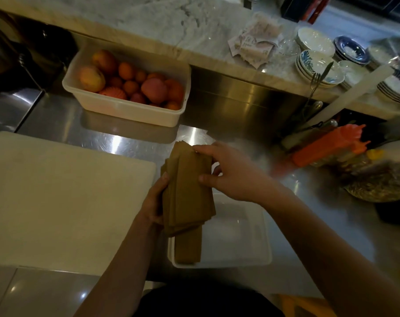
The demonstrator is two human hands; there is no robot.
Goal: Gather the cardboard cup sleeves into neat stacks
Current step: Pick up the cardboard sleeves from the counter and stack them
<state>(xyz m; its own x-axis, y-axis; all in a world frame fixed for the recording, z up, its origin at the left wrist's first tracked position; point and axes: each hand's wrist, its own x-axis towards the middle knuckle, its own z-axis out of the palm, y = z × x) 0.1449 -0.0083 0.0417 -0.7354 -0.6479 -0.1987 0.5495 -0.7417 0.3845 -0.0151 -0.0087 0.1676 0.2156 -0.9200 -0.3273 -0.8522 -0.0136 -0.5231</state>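
A fanned bundle of brown cardboard cup sleeves (187,193) is held above the steel counter, just over the left end of a white plastic tray (240,236). My left hand (154,202) grips the bundle from its left side, fingers behind it. My right hand (226,172) pinches the bundle's upper right edge with thumb and fingertips. One more flat brown sleeve (188,248) lies along the left side of the tray, partly under the bundle.
A large white cutting board (63,197) lies to the left. A white tub of fruit (125,85) stands behind. Orange plastic items and cutlery (327,145) crowd the right, with stacked bowls (318,67) on the marble ledge and a filled clear bag (382,179).
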